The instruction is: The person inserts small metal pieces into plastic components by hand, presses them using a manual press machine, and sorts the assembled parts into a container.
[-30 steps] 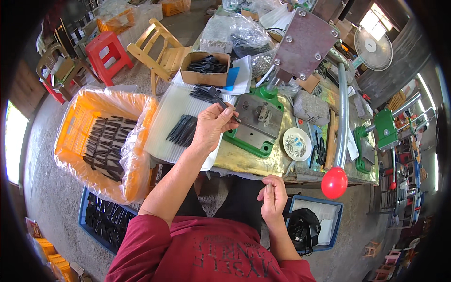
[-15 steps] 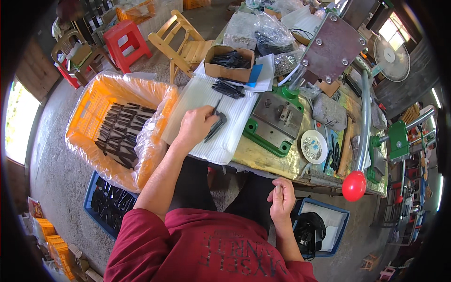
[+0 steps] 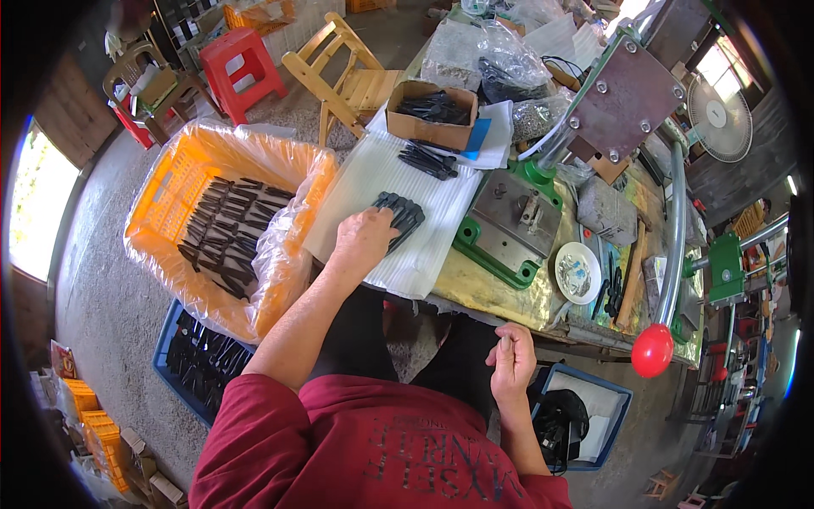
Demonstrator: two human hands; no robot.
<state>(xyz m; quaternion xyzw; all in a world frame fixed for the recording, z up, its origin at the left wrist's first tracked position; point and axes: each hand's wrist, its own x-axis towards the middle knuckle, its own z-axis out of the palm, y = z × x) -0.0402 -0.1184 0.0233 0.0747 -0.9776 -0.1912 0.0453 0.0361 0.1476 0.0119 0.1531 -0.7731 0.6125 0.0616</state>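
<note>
Workshop with green lever press (image 3: 536, 175)

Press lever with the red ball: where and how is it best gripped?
Probably by the red ball, wrapped from the left, where the right hand is: it is round, caps the free end of the lever, and nothing covers it.

The person has two bare hands, one left hand (image 3: 365, 243) and one right hand (image 3: 513, 363). Two bunches of black pieces (image 3: 405, 222) lie on the bench; the single pieces overlap too much to count. The bench area also has one open cardboard box (image 3: 413, 128), one white bowl (image 3: 563, 288), two grey blocks (image 3: 607, 210), two green presses (image 3: 496, 264), two red ball knobs (image 3: 652, 349) and one fan (image 3: 719, 119). Nearby are one plastic-lined orange crate (image 3: 166, 188), two blue crates (image 3: 182, 392) and one wooden folding chair (image 3: 370, 88).
</note>
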